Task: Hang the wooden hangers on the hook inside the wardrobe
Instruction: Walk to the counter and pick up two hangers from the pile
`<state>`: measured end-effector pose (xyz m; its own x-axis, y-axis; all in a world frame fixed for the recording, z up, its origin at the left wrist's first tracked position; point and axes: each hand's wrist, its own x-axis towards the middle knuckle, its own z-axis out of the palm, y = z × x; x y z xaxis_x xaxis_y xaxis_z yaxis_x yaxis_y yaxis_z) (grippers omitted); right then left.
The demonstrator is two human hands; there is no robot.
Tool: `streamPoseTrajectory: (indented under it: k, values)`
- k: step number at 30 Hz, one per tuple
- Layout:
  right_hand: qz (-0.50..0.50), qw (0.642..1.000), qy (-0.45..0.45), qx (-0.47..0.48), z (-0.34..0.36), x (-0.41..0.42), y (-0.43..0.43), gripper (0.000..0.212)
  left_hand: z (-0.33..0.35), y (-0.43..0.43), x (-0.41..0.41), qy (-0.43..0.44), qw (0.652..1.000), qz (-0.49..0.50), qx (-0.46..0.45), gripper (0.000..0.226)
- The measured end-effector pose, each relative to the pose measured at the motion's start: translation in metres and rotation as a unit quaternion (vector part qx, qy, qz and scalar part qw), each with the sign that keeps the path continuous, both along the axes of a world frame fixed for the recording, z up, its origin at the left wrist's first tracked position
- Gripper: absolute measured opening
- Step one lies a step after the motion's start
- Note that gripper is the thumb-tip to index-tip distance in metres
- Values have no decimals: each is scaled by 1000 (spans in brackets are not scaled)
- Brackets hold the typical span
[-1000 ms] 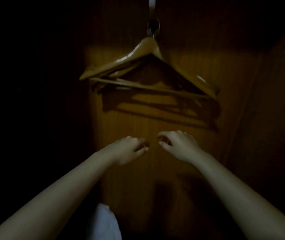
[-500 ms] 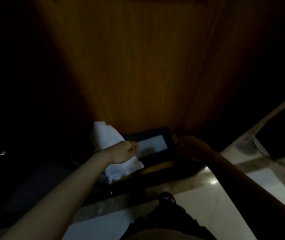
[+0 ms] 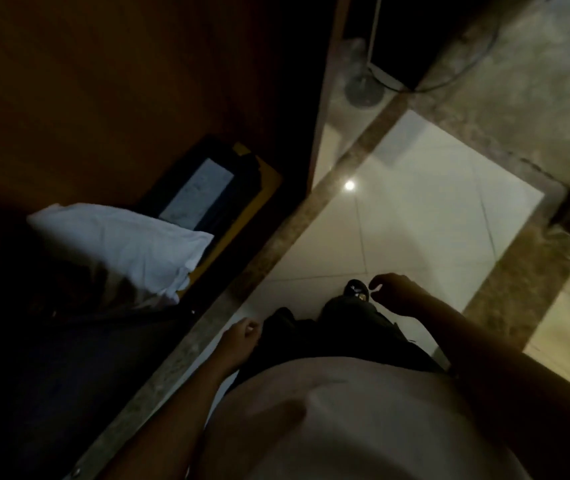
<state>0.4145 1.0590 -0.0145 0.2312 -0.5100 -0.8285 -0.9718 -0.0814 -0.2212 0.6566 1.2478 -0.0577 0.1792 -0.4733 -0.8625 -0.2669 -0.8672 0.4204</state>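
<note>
I am looking straight down at the floor in dim light. No hangers and no hook are in view. My left hand (image 3: pixel 240 337) hangs by my thigh with fingers loosely curled and nothing in it. My right hand (image 3: pixel 396 294) is in front of my leg, fingers curved and apart, holding nothing. The wooden wardrobe wall (image 3: pixel 110 91) fills the upper left.
A white cloth (image 3: pixel 120 244) lies on the wardrobe floor beside a dark case with a yellow edge (image 3: pixel 207 192). The pale tiled floor (image 3: pixel 415 209) has brown stone borders. A round stand base (image 3: pixel 363 88) with a cable is at the top. My dark shoe (image 3: pixel 356 289) is below.
The view has swung down from the hung hangers to the floor. Both hands have dropped from near the wardrobe back to my sides, still holding nothing.
</note>
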Motion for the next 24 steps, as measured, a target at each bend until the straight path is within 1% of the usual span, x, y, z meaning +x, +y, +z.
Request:
streamPoseTrajectory:
  k: [2, 3, 4, 6, 9, 12, 14, 18, 19, 21, 24]
  values:
    - [-57, 998, 13, 26, -7, -40, 13, 30, -2, 0, -18, -5, 996, -82, 21, 17]
    - [-95, 995, 17, 35, -11, -59, 19, 31, -5, -3, -25, -9, 994, -107, 31, 21]
    - [-132, 990, 22, 41, -16, -77, 25, 31, -5, -9, -30, -10, 992, -121, 44, 21]
    - [-178, 982, 30, 61, -25, -110, 35, 29, -6, -24, -38, -12, 990, -129, 57, 15]
    - [-222, 970, 27, 95, -32, -149, 45, 28, -8, -61, -54, -7, 989, -141, 55, 14]
    - [-248, 964, 16, 96, -34, -182, 45, 29, 2, -109, -79, -12, 985, -169, 39, 14]
    - [-261, 961, 7, 93, -35, -203, 42, 30, 5, -141, -98, -17, 985, -172, 13, 12]
    - [-312, 947, -19, 67, -37, -247, 28, 29, 9, -198, -139, -31, 990, -134, -38, 18]
    - [-328, 943, -19, 58, -37, -257, 25, 29, 10, -210, -149, -33, 991, -119, -49, 23]
    - [-351, 935, -14, 40, -35, -277, 20, 29, 14, -230, -168, -33, 994, -89, -62, 31]
    - [-364, 931, -6, 44, -34, -301, 17, 30, 14, -245, -184, -31, 996, -65, -55, 32]
